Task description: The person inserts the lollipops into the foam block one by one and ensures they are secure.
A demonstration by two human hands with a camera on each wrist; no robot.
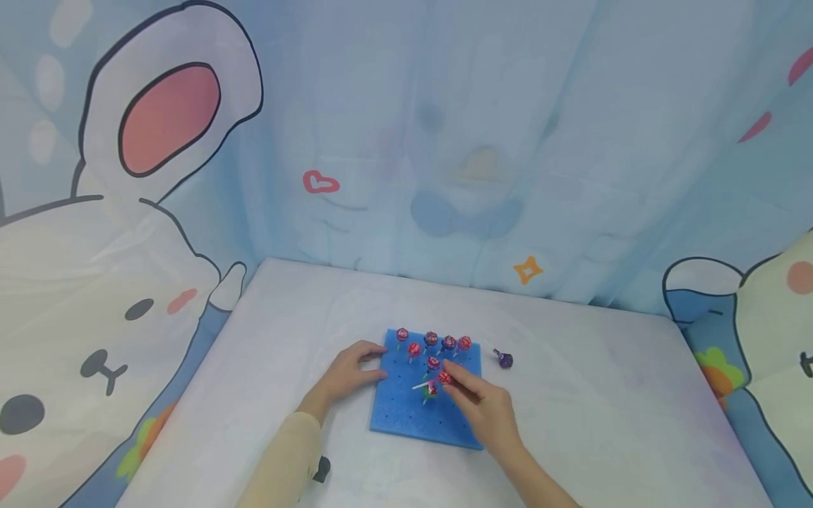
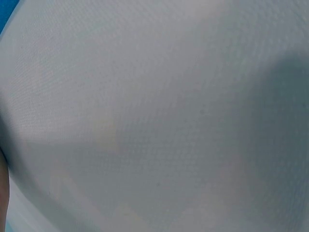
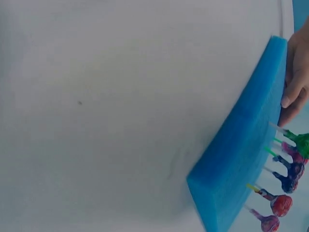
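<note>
A blue foam board (image 1: 406,416) dotted with small holes lies on the table. Several wrapped lollipops stand in it by their sticks, among them a red one (image 1: 414,349), a dark one (image 1: 430,339) and one with a green wrapper (image 3: 301,145). My right hand (image 1: 485,409) pinches a red-wrapped lollipop (image 1: 444,378) by its head over the board; its white stick points left. With relaxed fingers, my left hand (image 1: 349,370) rests against the board's left edge. The left wrist view shows mostly tablecloth, with a corner of the board (image 2: 6,12) at top left.
A purple-wrapped lollipop (image 1: 504,360) lies loose on the white tablecloth (image 1: 591,395), right of the board. Printed curtains (image 1: 381,106) with cartoon animals surround the table at the back and sides.
</note>
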